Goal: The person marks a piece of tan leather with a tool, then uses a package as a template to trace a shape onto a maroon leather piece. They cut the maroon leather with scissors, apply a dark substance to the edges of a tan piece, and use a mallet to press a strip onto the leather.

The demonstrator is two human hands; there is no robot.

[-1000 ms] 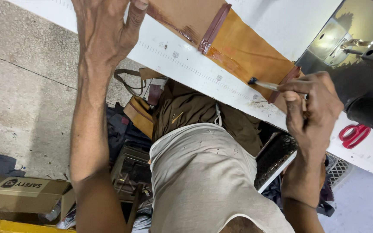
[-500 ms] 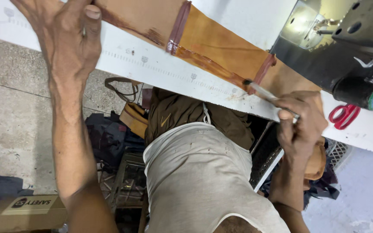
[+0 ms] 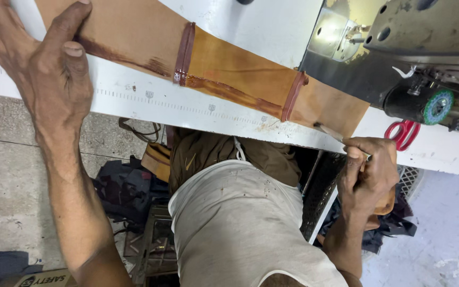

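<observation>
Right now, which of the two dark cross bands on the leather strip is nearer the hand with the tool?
The band at the strip's paler end, by the sewing machine. It sits close to the right hand; the other band lies toward the left hand.

White worktable [image 3: 251, 21] over grey concrete floor [image 3: 6, 175]

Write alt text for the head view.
A person's left hand presses a long tan leather strip flat on a white table, while the right hand holds a thin tool at its end. Red scissors lie beside a sewing machine.
</observation>
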